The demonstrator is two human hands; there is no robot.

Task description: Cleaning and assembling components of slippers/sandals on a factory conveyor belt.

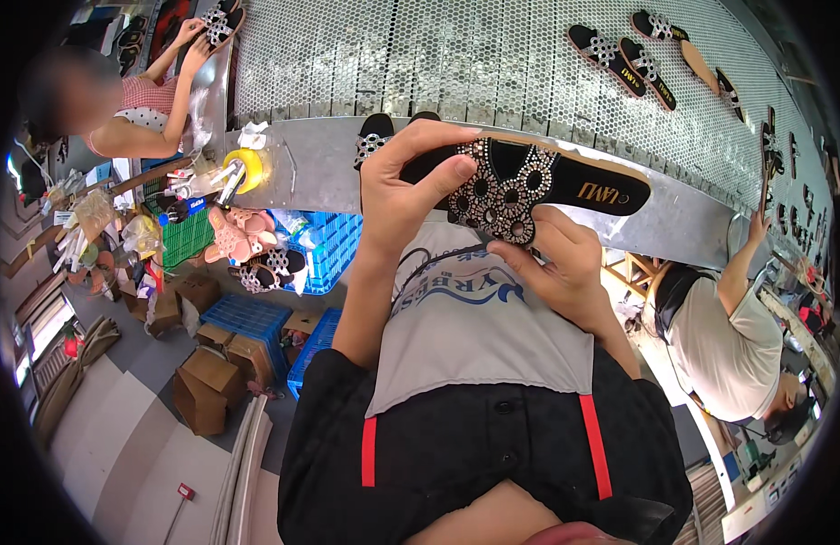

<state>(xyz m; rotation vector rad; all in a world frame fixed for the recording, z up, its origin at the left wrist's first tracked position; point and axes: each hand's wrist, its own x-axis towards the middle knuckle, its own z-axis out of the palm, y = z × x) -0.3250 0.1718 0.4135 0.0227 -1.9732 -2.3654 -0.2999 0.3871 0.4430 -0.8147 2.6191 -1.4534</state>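
A black slide sandal (591,186) with a rhinestone cut-out upper lies sideways between my two hands, in front of my chest. My left hand (397,186) is closed round its left end, thumb against the jewelled upper and fingers over the top edge. Lower right, my right hand (561,268) pinches the bottom edge of the upper between thumb and fingers. The bare insole points to the right. Behind my left fingers, another black sandal (373,136) with a jewelled strap rests on the metal ledge, partly hidden.
Beyond the ledge (320,173) runs a perforated metal conveyor (493,64) with several sandals (606,59) at its right. Yellow tape (245,170) sits at the ledge's left, above blue crates (334,250). One person (134,113) works at the left, another (720,336) at the right.
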